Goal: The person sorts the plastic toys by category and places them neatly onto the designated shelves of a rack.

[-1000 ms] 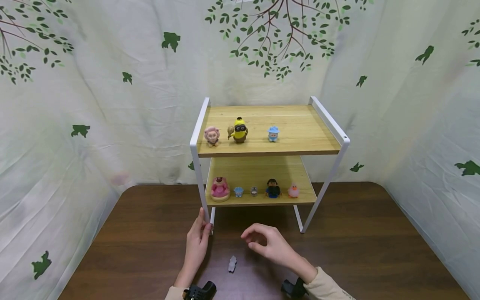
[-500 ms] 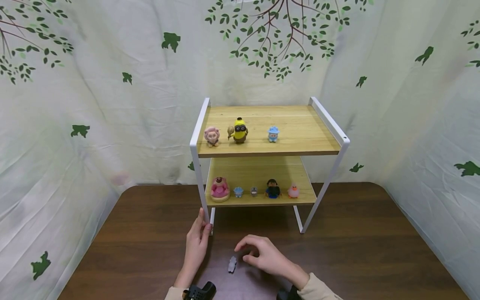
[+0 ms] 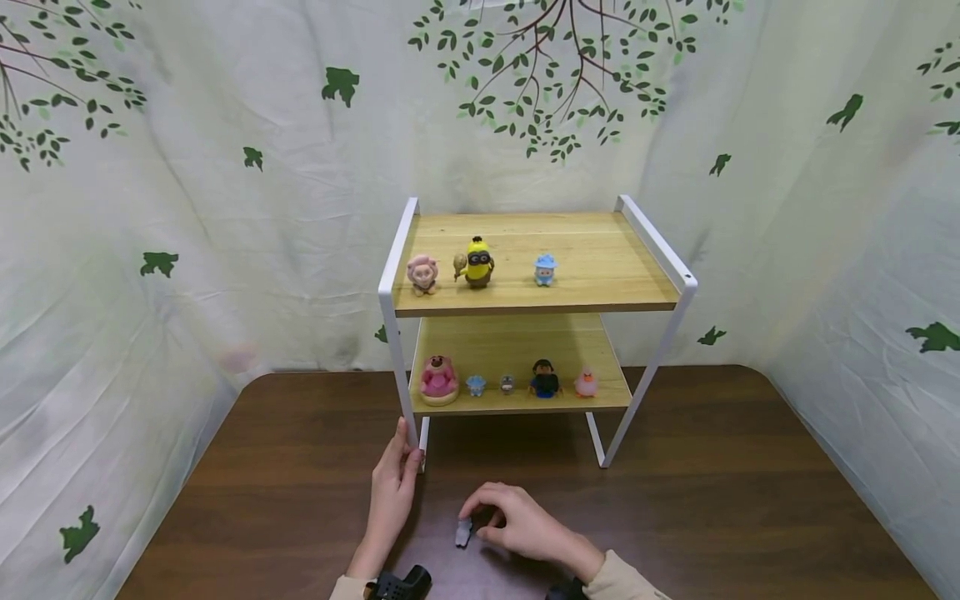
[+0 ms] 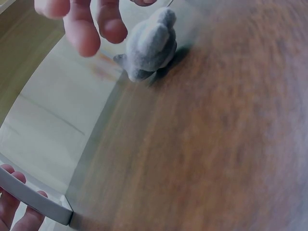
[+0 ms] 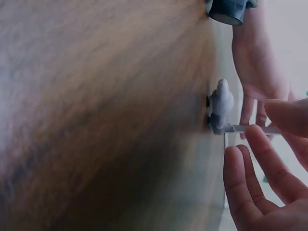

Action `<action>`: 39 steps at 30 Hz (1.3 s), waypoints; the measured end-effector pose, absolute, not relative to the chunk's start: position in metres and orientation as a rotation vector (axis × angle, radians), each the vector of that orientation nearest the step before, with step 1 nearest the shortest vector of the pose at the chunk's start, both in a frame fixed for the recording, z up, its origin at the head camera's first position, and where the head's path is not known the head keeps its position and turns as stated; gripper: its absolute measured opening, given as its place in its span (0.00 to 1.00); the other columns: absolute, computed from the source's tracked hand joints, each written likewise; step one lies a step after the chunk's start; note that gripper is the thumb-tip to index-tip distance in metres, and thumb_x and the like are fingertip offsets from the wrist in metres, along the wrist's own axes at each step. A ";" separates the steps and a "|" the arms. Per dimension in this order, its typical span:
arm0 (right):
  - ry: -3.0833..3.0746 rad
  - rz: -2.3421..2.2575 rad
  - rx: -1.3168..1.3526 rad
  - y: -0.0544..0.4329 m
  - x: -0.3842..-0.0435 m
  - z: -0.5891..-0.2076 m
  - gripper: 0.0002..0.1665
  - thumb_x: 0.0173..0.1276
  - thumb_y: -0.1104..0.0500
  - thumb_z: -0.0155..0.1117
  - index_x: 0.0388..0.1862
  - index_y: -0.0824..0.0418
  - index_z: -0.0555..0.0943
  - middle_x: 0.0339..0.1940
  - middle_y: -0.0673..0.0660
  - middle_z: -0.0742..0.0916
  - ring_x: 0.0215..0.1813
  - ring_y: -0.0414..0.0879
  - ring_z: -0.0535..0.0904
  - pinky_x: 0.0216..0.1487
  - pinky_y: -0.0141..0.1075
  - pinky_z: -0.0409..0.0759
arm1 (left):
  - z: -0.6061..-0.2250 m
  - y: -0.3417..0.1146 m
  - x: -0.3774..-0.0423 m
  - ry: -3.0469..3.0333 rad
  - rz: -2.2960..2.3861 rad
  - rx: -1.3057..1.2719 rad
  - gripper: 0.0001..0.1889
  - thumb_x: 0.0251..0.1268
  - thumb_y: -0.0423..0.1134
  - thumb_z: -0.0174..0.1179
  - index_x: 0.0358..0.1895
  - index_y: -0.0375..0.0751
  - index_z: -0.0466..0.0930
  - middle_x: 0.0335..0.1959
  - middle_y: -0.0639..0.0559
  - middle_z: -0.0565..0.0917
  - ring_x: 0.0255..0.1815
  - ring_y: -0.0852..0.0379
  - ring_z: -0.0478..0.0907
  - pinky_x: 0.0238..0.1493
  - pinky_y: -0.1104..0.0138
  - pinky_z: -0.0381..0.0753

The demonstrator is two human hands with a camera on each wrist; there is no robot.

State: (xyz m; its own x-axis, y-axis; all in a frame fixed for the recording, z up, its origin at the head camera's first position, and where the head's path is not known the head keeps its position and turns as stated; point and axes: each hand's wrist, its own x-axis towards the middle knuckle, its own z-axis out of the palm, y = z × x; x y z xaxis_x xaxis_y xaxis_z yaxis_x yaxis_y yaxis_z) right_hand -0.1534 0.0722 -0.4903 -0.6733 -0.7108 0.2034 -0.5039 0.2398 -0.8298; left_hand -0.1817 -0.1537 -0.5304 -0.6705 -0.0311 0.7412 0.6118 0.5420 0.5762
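Observation:
My left hand [image 3: 392, 492] holds the front left leg [image 3: 400, 367] of a two-tier shelf low down, thumb on one side and fingers on the other. A small grey figurine [image 3: 462, 534] lies on the table in front of the shelf. My right hand [image 3: 521, 521] hovers right at it, index finger and thumb bent and spread apart. The left wrist view shows the right fingers [image 4: 82, 31] just beside the grey figurine [image 4: 150, 45]. Seen from the right wrist, a gap separates those fingers [image 5: 236, 168] from it.
On the upper wooden shelf board [image 3: 600, 258] stand a pink-haired figure [image 3: 423, 275], a yellow figure [image 3: 478, 265] and a blue-hatted one [image 3: 544, 271]. Several more, including a pink bear [image 3: 438, 379], line the lower board [image 3: 517, 337]. A leaf-patterned cloth [image 3: 300, 250] surrounds the brown table [image 3: 712, 500].
My right hand has moved left and down, from above the table to right beside the grey figurine. The left hand keeps its hold on the shelf leg.

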 end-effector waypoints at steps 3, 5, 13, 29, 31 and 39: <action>2.332 -1.340 -1.189 0.070 -0.154 -0.491 0.17 0.60 0.71 0.65 0.45 0.55 0.81 0.44 0.45 0.82 0.46 0.41 0.77 0.39 0.27 0.78 | -0.530 -0.154 -0.182 -2.060 -1.144 -0.466 0.41 0.57 0.15 0.57 0.74 0.42 0.55 0.32 0.50 0.75 0.28 0.60 0.72 0.29 0.76 0.71; 2.346 -1.303 -1.203 0.068 -0.154 -0.491 0.16 0.60 0.70 0.66 0.45 0.54 0.82 0.44 0.43 0.82 0.46 0.40 0.76 0.40 0.27 0.78 | -0.530 -0.154 -0.182 -2.062 -1.142 -0.465 0.40 0.57 0.15 0.57 0.73 0.40 0.55 0.32 0.50 0.75 0.28 0.61 0.71 0.29 0.76 0.71; 2.341 -1.251 -1.229 0.063 -0.153 -0.495 0.14 0.60 0.69 0.66 0.42 0.54 0.83 0.44 0.42 0.81 0.45 0.37 0.74 0.40 0.27 0.77 | -0.531 -0.154 -0.182 -2.054 -1.153 -0.465 0.37 0.57 0.15 0.57 0.71 0.36 0.57 0.33 0.49 0.75 0.29 0.61 0.71 0.28 0.76 0.71; 2.507 -1.263 -1.137 0.059 -0.155 -0.501 0.12 0.52 0.70 0.73 0.33 0.58 0.82 0.34 0.43 0.81 0.33 0.31 0.76 0.35 0.23 0.76 | -0.532 -0.154 -0.183 -2.056 -1.151 -0.461 0.40 0.57 0.15 0.58 0.73 0.41 0.56 0.33 0.49 0.75 0.29 0.61 0.71 0.29 0.76 0.71; 2.521 -1.266 -1.118 0.059 -0.155 -0.501 0.12 0.51 0.70 0.73 0.32 0.57 0.82 0.33 0.43 0.81 0.33 0.32 0.76 0.35 0.24 0.76 | -0.532 -0.154 -0.183 -2.056 -1.154 -0.459 0.41 0.57 0.15 0.57 0.73 0.42 0.56 0.33 0.49 0.75 0.29 0.61 0.71 0.29 0.76 0.71; 2.479 -1.227 -1.120 0.054 -0.158 -0.498 0.14 0.55 0.69 0.71 0.38 0.56 0.82 0.36 0.43 0.81 0.38 0.32 0.76 0.38 0.24 0.76 | -0.531 -0.154 -0.182 -2.067 -1.170 -0.446 0.38 0.57 0.16 0.58 0.72 0.38 0.57 0.34 0.48 0.76 0.29 0.60 0.72 0.30 0.76 0.71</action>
